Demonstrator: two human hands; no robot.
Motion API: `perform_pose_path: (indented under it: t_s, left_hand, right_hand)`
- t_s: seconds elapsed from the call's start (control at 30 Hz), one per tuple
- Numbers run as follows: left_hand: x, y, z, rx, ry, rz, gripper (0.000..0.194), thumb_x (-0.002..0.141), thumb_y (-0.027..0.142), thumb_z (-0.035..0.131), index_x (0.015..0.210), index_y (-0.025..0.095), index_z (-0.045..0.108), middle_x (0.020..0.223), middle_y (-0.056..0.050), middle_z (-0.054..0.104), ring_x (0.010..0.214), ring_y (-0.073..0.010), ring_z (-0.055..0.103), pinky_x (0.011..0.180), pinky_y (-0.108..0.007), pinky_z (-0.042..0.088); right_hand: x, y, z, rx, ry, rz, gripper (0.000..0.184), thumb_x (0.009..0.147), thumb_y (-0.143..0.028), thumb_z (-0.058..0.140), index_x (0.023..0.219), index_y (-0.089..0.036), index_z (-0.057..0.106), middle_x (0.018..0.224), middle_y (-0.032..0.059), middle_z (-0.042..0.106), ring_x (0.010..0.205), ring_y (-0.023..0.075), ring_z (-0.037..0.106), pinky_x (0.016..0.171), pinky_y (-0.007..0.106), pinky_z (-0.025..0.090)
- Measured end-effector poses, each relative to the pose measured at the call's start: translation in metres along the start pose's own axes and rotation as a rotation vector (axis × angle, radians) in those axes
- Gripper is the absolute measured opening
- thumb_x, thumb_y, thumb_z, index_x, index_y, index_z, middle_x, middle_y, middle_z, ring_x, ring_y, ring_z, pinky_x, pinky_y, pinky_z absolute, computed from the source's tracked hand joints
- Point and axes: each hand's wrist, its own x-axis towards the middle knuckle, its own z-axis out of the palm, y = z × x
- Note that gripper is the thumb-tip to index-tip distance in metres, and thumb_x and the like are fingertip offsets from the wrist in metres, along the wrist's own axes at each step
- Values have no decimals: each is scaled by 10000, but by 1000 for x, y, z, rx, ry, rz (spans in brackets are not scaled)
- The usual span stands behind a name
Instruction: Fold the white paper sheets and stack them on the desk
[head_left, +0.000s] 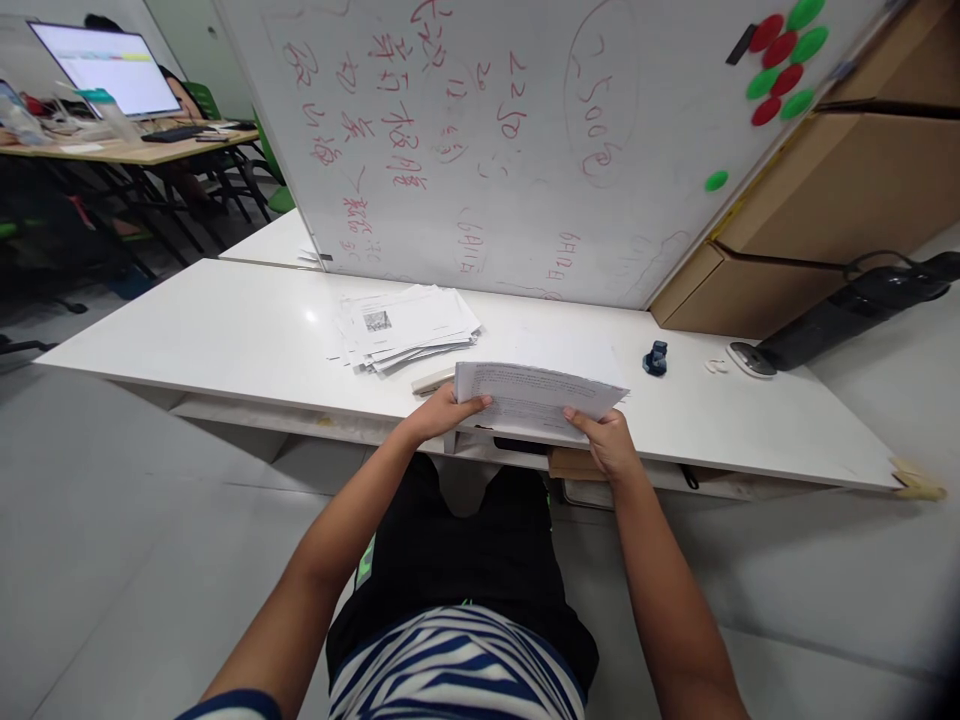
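Printed paper sheets (525,393) are held upright, slightly tilted, at the front edge of the white table (240,320). My left hand (444,412) pinches their left side, thumb on the near face. On the right side my right hand (606,438) grips the same sheets, its thumb also in front. Behind them, more white paper (570,345) lies on the tabletop. A beige, bar-shaped object (433,381), partly hidden by the sheets, rests beside my left hand. Further left is a loose, uneven pile of printed papers (412,325).
A whiteboard (480,150) with red writing and round magnets stands along the table's back. At right are a small dark blue object (655,358), a mouse (751,360), a black bottle (862,305) and cardboard boxes (847,190). A monitor (109,70) stands on a desk at far left.
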Motion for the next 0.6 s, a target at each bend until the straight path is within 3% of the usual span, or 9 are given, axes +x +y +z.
perform_pose_path:
  t_s: [0.23,0.37,0.47,0.6]
  left_hand:
    - [5,-4,11,-81,95,5,446,759,451,707,1131,208,676,1214,-80,666,1147,-277,606,991,-422,484]
    - [6,-5,18,-67,152,1,429,773,447,690,1112,184,681,1187,-94,676,1128,-290,610,977,-431,483]
    - [4,-1,19,70,215,25,414,822,470,628,1125,190,663,1163,-79,683,1077,-276,627,915,-395,508]
    - [6,1,12,440,412,215,362,930,433,472,1186,216,609,1211,-65,648,1115,-230,584,948,-352,457]
  right_hand:
    - [-1,-4,13,-35,-3,-46,632,632,-457,802,1177,-184,635,1123,77,702,1158,263,584,1031,449,436]
    - [-7,-11,18,-196,9,-21,593,705,-496,738,1206,-204,617,1215,71,661,1204,251,555,1046,419,421]
    - [-12,-12,11,-376,62,23,517,738,-519,698,1129,-182,664,1186,96,676,1186,288,569,1030,440,428]
    - [-20,1,-12,-501,166,102,502,717,-524,707,1021,-124,700,1087,150,710,1091,349,622,985,499,454]
